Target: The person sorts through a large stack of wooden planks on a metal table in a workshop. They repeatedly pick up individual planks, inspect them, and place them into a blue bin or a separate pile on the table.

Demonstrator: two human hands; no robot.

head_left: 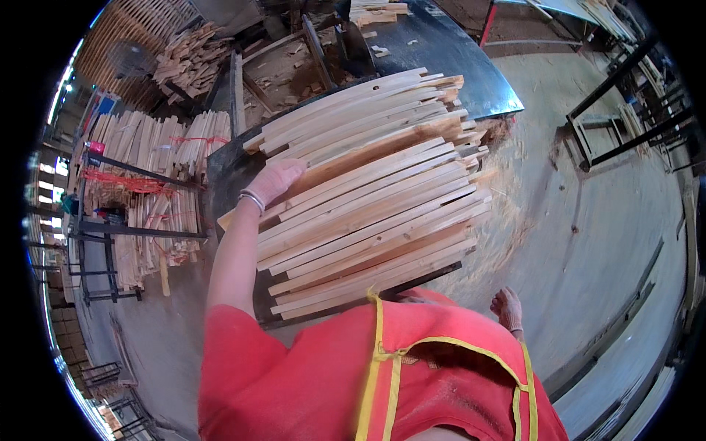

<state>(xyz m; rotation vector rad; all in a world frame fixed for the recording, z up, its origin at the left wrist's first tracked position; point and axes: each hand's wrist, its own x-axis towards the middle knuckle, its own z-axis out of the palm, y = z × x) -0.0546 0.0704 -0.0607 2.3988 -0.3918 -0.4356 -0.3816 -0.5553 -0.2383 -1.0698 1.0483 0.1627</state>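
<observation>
Many pale wooden strips (368, 213) lie side by side across a dark metal table, their right ends uneven. My left hand (276, 180), in a pinkish knit glove, reaches over their left part. Its fingers are closed around a browner wooden strip (382, 153) in the middle of the layer; the undersides of the fingers are hidden. Off the table's near right corner, my right hand (506, 309), also gloved, hangs low beside my body. Its fingers are curled in, with nothing visible in them.
Bundled strips (151, 158) stand in a black metal rack (140, 231) on the left. A dark machine tabletop (448, 55) adjoins at the back, with scrap wood (195, 62) heaped farther left. Sawdust (507, 228) covers the floor to the right, near a black metal frame (588, 140).
</observation>
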